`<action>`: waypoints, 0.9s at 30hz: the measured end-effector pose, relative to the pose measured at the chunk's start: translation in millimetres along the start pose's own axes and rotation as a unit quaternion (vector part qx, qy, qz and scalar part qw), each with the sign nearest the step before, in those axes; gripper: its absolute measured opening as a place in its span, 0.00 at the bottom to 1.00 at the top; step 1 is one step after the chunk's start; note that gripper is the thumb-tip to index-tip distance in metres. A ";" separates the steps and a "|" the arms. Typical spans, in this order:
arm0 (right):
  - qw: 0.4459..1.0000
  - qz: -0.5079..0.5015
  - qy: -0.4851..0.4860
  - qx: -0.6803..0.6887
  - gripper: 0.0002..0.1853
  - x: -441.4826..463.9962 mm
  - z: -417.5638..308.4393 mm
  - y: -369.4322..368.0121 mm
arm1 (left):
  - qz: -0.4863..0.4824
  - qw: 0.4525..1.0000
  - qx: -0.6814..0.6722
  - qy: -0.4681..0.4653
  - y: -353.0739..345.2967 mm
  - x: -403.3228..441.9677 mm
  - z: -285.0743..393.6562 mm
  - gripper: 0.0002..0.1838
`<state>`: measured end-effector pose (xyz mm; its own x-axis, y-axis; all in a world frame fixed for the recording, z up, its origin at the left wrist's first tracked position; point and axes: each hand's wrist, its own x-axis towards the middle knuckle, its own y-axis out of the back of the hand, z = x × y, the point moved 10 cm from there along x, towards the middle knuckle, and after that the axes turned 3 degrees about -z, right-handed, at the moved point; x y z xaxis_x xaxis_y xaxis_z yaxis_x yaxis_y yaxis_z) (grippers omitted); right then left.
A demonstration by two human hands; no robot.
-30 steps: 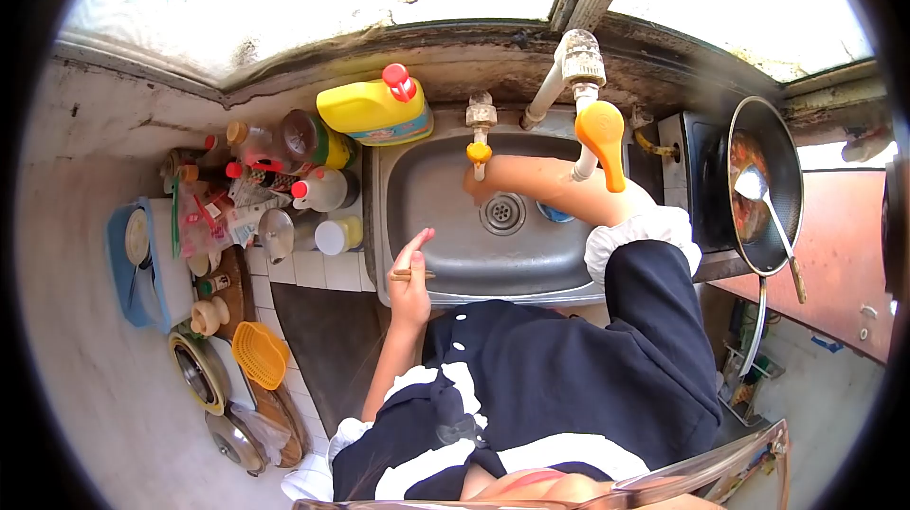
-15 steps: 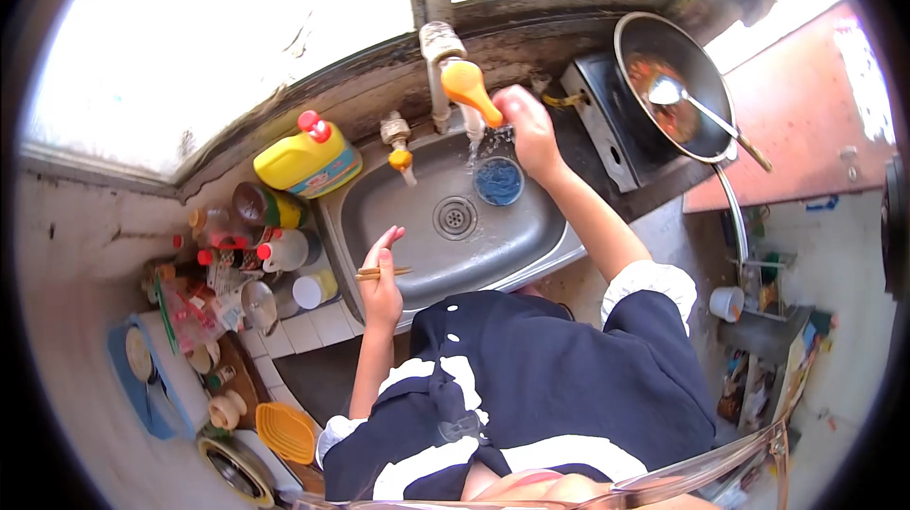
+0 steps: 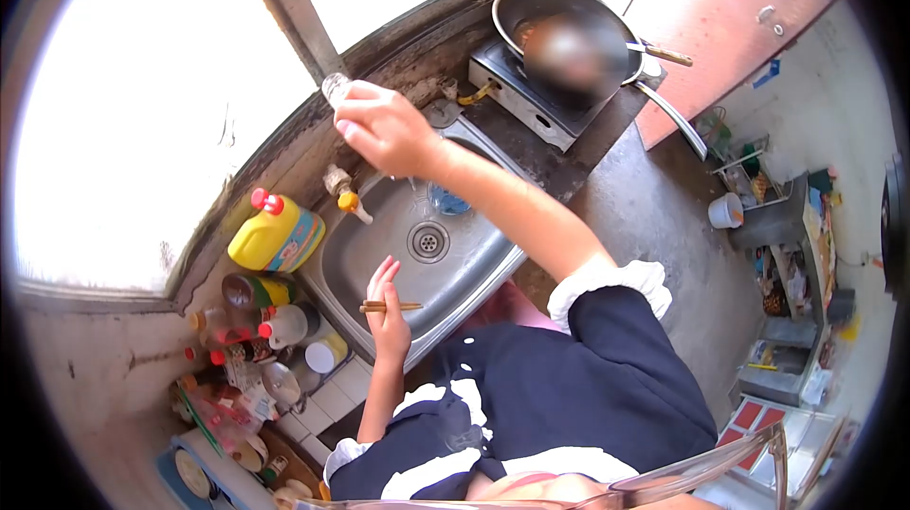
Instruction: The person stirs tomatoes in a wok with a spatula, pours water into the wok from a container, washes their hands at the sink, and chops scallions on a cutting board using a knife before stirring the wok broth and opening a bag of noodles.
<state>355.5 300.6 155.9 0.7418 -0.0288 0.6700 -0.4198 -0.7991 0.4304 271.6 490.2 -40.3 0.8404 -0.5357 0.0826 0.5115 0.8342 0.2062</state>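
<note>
Over the near left corner of the sink (image 3: 381, 233), the left hand (image 3: 390, 322) pins thin wooden sticks (image 3: 407, 305) under its thumb, fingers extended. A blue item (image 3: 450, 199), held by neither hand, lies toward the sink's far right corner, partly behind the forearm. Past the far edge, the right hand (image 3: 384, 131) curls at a tap (image 3: 334, 87); its grip is hidden. Reaching the tap looks done; turning it can't be judged. Farthest, food shows in a pan (image 3: 595, 9), partly blurred.

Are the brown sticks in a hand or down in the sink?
In the left hand: the brown sticks poke out on both sides of it.
</note>
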 end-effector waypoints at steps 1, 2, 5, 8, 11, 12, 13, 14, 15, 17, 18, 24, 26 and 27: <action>0.999 0.034 -0.004 -0.024 0.09 -2.8 -1.4 0.7 | 0.003 1.000 0.013 -0.011 -0.5 1.3 4.1 0.20; 0.999 0.045 -0.011 -0.022 0.08 -4.5 -2.6 0.7 | 0.006 0.999 0.028 -0.020 -1.7 1.5 9.6 0.21; 0.994 0.087 0.020 0.059 0.10 -12.1 1.9 4.8 | 0.028 0.996 0.075 -0.044 -9.0 -2.3 21.7 0.23; 0.982 0.190 0.008 -0.007 0.19 -43.4 2.1 29.5 | 0.037 0.990 0.118 -0.066 -26.6 -8.4 49.5 0.26; 0.989 0.146 -0.032 0.008 0.25 -102.3 -3.5 53.7 | 0.030 0.979 0.173 -0.103 -55.4 -20.0 77.3 0.27; 0.990 0.103 -0.064 0.076 0.23 -129.3 -1.6 59.1 | 0.012 0.976 0.195 -0.097 -71.7 -22.4 85.7 0.28; 0.994 0.084 -0.025 0.065 0.16 -161.0 -8.2 70.2 | -0.033 0.973 0.211 -0.089 -95.5 -23.1 86.1 0.28; 0.995 0.026 -0.041 0.084 0.06 -197.5 -5.5 76.2 | -0.079 0.967 0.227 -0.080 -120.4 -24.7 84.2 0.27; 0.996 -0.014 -0.054 0.065 0.04 -238.9 -3.7 87.7 | -0.125 0.959 0.243 -0.070 -148.4 -28.0 81.2 0.27; 0.993 -0.059 -0.097 -0.023 0.07 -326.1 -0.4 130.0 | -0.197 0.943 0.256 -0.079 -218.1 -33.7 78.3 0.25; 0.987 -0.056 -0.146 -0.046 0.08 -368.9 3.9 160.9 | -0.256 0.943 0.197 -0.076 -261.3 -37.7 79.9 0.24; 0.830 -0.080 -0.497 -0.241 0.13 -653.6 36.8 335.9 | -0.425 0.896 0.131 -0.022 -477.7 -60.6 66.8 0.16; 0.777 -0.090 -0.570 -0.253 0.16 -704.8 29.0 395.9 | -0.403 0.908 0.108 0.034 -510.7 -54.0 69.6 0.15; 0.775 -0.066 -0.582 -0.237 0.17 -713.8 22.9 428.5 | -0.387 0.914 0.095 0.079 -521.7 -52.4 67.8 0.15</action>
<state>-341.9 -35.0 -151.8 0.6469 -0.7094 -0.2798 -0.2405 -0.5379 0.8079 -51.4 74.3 -86.2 0.2638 -0.9176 -0.2973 0.9356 0.1683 0.3105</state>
